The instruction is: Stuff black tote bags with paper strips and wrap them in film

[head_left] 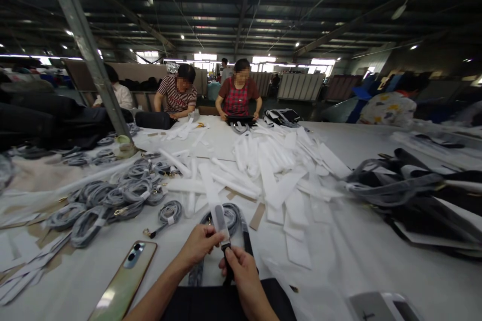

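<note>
In the head view, my left hand [199,245] pinches the lower end of a white foam sleeve [209,185], through which a grey strap end shows. Just to its right, my right hand [243,268] is closed around a black strap [226,247] at the point where it meets the sleeve. Both hands work close together, nearly touching. Behind them lies a coil of grey strap [234,214]. Beneath my wrists is a black fabric piece, seemingly a bag [211,303], at the table's near edge. My palms hide part of the black strap.
Coiled grey straps [128,193] with metal clips are heaped at left, near a phone [126,278]. White foam strips [282,180] cover the middle. Black bags with straps [406,185] lie right. A metal post [88,50] rises at left. Co-workers [241,95] sit across the table.
</note>
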Tool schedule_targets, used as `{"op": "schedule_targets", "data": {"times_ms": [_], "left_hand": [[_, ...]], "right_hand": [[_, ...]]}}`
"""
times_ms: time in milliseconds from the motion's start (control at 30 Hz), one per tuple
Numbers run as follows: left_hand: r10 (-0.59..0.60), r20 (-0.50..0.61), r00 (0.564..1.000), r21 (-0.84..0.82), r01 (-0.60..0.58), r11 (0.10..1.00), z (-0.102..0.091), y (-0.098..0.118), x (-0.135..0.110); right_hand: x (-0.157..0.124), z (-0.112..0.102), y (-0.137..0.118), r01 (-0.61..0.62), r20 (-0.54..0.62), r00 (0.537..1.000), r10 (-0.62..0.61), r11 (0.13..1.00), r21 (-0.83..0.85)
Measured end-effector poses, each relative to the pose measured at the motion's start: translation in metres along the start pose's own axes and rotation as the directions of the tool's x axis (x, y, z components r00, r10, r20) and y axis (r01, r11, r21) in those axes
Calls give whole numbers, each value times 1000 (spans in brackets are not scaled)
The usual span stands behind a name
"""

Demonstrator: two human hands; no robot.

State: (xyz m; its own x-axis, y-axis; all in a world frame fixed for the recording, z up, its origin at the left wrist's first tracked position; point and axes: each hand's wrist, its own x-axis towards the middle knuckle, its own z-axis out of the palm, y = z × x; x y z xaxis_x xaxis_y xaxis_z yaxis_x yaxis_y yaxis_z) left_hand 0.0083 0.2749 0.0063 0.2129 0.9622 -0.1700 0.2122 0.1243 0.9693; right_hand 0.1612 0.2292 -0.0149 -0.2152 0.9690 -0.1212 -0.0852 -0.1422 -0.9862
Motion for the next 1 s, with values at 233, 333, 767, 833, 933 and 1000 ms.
{"op": "schedule_targets", "data": {"times_ms": [233, 333, 767, 833, 933, 1000], "left_hand": [[-19, 77, 997, 29, 17, 999, -1, -2, -1], [-8, 49, 999, 11, 8, 1000, -2, 1, 0], [-19, 185, 983, 69, 6, 998, -2, 2, 0], [-12, 184, 983, 64, 0, 998, -4, 3, -1], [-12, 147, 989, 55, 4, 998, -6, 3, -1], [-26, 141, 990, 57, 19, 998, -5, 2, -1]], "right_hand": [[-3, 3, -2, -6, -98, 995, -6, 992, -122], [1, 3, -3, -35, -124, 992, 24, 996, -87], [-5, -4, -6, -4, -81, 997, -19, 961, -275], [-5, -4, -8, 31, -24, 999, -40, 961, -276], [-4, -5, -8, 41, 31, 999, -36, 983, -180], [-3, -6, -6, -2, -12, 1000, 0, 993, -122]]}}
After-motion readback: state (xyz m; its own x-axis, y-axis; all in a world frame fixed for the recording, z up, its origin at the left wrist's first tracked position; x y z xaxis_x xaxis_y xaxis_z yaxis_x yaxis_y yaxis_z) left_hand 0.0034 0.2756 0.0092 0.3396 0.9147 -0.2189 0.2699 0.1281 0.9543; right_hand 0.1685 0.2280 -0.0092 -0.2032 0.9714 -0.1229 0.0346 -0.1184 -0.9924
